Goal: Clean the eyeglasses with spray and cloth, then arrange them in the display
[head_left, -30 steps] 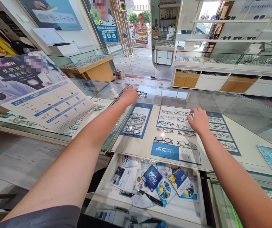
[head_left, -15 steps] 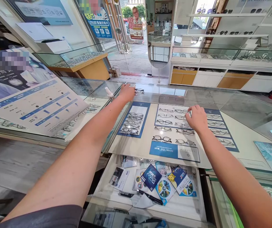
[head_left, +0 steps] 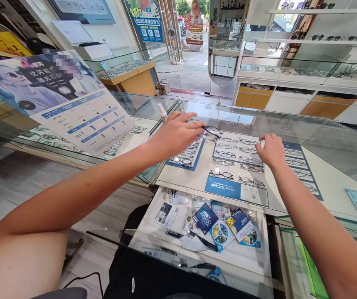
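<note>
My left hand (head_left: pixel 181 132) is closed on the end of a pair of dark-framed eyeglasses (head_left: pixel 212 132), held above the glass counter top (head_left: pixel 309 124). Some motion blur softens its fingers and the frames. Farther right, my right hand (head_left: pixel 271 150) is over the same glass with its fingers loosely bent and its thumb apart. Nothing shows in it. Under the glass, several pairs of eyeglasses (head_left: pixel 222 174) lie in rows on white and blue display cards (head_left: pixel 222 187). Behind my left hand stands a small white spray bottle (head_left: pixel 162 111).
An open drawer (head_left: pixel 153 220) below the counter holds leaflets, packets and a black pen (head_left: pixel 203 241). A large printed board (head_left: pixel 81 108) leans on the left counter. Shelves and cabinets (head_left: pixel 293 99) line the far side, beside an upright mirror (head_left: pixel 223 62).
My left hand has come nearer and to the right, lifting the eyeglasses from the far part of the counter. My right hand stays over the glass. The view has shifted slightly.
</note>
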`<state>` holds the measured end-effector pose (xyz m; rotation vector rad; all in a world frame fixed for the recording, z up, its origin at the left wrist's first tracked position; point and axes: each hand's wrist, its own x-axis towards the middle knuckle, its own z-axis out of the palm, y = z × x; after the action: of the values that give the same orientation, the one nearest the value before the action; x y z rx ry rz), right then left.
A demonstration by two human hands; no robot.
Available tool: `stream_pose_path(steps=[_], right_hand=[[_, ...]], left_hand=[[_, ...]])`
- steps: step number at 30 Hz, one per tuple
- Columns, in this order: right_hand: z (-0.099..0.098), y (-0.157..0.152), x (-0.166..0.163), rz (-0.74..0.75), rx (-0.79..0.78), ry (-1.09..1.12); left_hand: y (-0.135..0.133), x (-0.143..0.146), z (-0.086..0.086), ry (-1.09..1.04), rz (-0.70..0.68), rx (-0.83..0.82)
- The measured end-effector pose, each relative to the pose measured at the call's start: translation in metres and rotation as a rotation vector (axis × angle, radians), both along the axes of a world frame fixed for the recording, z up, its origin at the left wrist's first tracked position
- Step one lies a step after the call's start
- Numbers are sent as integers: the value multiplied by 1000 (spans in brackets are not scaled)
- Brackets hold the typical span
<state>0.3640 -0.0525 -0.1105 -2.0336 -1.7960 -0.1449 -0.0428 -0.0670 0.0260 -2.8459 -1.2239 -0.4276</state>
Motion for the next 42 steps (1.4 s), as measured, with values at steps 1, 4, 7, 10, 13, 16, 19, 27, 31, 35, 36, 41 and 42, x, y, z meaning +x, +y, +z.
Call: stream_pose_path(steps=[1,4,7,10,13,16,19,27,31,35,36,41,42], right_hand=[[0,0,0,-3,-6,-1],[0,1,2,-11,-19,-13],[-1,1,3,-16,-21,-29],[-2,2,5,-18,-25,-36],[-2,2,5,-23,-29,-31],[-3,3,5,-10,-13,-23],[-3,3,5,-9,-6,-20],[-3,-1,2,-6,21,-1],[-3,-2,1,13,47,3],[-3,-3,0,11,43,13],[-3,-4,-1,10,45,16],[-2,-6,-2,12,55,18],[-1,-7,-2,9,53,15]], left_hand=[[-32,3,7,-30,-70,-67],[-118,7,14,-50,-334,-256],[-169,6,-13,28,-583,-346],[-180,2,-71,77,-684,-345],[-154,-2,-141,115,-578,-302],[-106,-2,-194,195,-391,-240],[-52,4,-221,221,-221,-133],[79,12,-248,85,30,87],[140,1,-248,30,180,109],[193,-18,-245,43,245,131],[203,-23,-245,57,254,132],[240,-35,-256,132,227,73],[244,-36,-259,144,211,56]])
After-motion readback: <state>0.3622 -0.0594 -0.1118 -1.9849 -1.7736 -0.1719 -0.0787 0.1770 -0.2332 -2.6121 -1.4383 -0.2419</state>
